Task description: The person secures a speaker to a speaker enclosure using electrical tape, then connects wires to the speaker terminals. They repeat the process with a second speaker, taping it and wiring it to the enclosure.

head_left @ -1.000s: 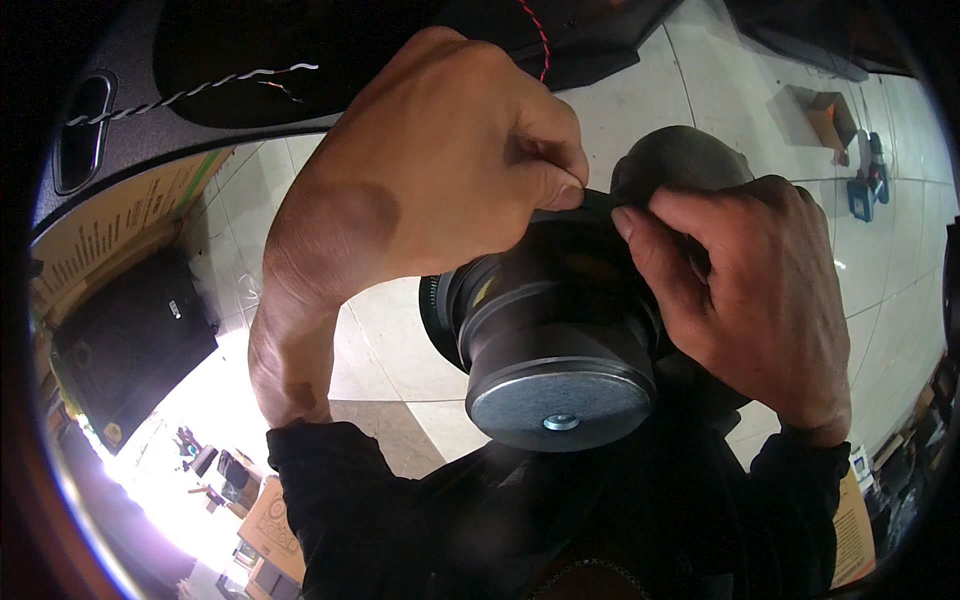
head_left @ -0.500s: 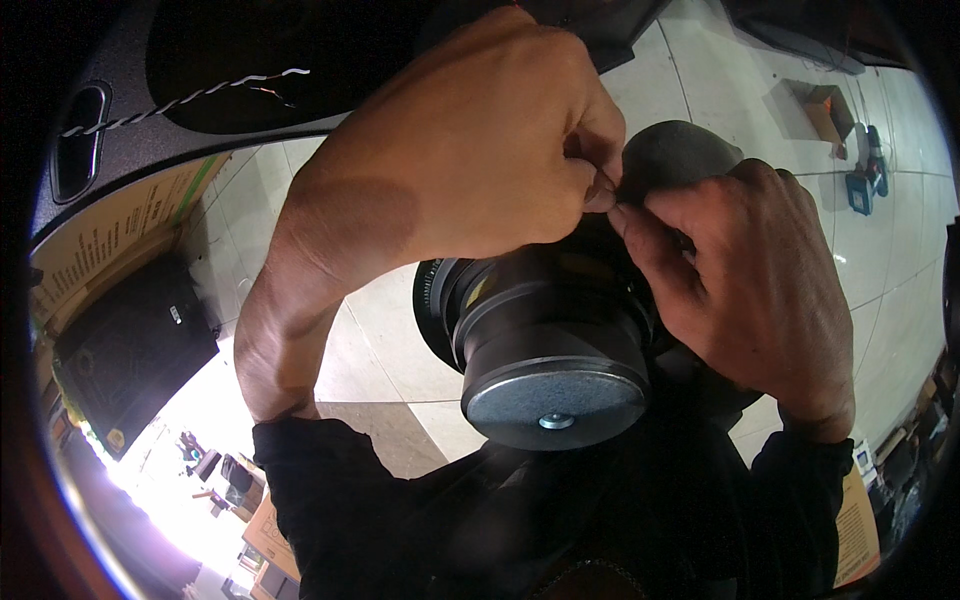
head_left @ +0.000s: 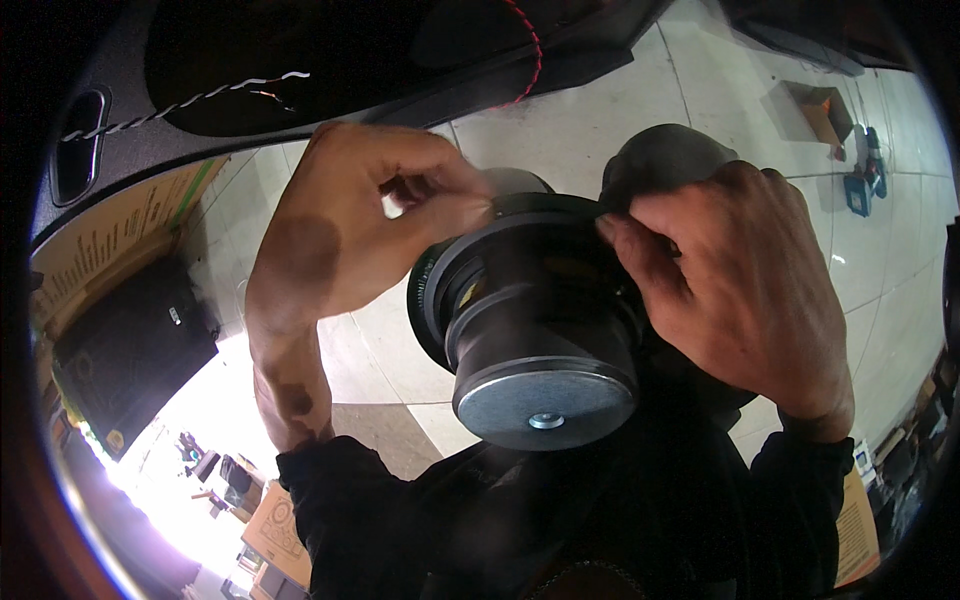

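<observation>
A black loudspeaker driver (head_left: 540, 330) rests against my lap, its round silvery magnet plate (head_left: 530, 405) turned toward me. My left hand (head_left: 385, 215) is at the far left of its rim, thumb and forefinger pinched together; the fingertips are smeared and anything between them is too small to make out. At the rim's far right, my right hand (head_left: 725, 270) has thumb and forefinger closed together. What those fingertips hold, if anything, is hidden. A red-and-black twisted wire (head_left: 538, 50) hangs over the dark cabinet (head_left: 590, 75) ahead.
A grey-and-white twisted wire (head_left: 180, 105) with bare ends lies across the cabinet's left side. Cartons (head_left: 130, 230) and a black panel (head_left: 140, 345) stand at left. On the tiled floor, far right, are a small open box (head_left: 825, 118) and a cordless drill (head_left: 865, 180).
My left hand has moved left and toward me, away from my right hand, uncovering the driver's far rim and the red-and-black wire. My right hand has hardly shifted.
</observation>
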The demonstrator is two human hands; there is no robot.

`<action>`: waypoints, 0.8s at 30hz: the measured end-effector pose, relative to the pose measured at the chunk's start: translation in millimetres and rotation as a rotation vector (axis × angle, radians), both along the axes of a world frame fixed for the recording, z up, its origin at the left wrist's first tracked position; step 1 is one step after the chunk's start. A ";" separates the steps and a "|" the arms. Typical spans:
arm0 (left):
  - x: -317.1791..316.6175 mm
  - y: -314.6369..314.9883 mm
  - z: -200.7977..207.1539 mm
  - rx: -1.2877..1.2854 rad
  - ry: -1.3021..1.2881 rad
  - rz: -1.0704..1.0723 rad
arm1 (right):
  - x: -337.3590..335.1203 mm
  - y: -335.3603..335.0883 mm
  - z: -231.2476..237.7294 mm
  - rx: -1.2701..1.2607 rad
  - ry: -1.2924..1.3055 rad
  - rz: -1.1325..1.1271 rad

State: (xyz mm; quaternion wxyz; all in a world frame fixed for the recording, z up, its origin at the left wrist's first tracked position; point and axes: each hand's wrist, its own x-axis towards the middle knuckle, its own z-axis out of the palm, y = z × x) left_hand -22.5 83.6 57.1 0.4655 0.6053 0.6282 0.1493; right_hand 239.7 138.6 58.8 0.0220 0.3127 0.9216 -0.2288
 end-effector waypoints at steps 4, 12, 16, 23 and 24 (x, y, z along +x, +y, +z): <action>2.2 15.9 -6.4 -0.005 -0.080 -0.084 | -1.4 -1.8 3.9 -0.013 -0.007 -0.060; 1.8 24.1 -8.4 -0.138 -0.264 -0.055 | 3.3 6.2 4.8 -0.149 0.225 -0.094; 2.0 14.5 -10.8 -0.084 -0.258 -0.012 | 4.8 6.8 5.9 -0.292 0.223 -0.130; 15.2 0.1 -11.2 0.137 -0.054 0.026 | 2.9 -1.8 -0.1 -0.053 0.224 -0.179; 16.7 -0.1 -11.3 0.171 -0.038 0.031 | 2.3 -4.6 -1.0 0.019 0.217 -0.177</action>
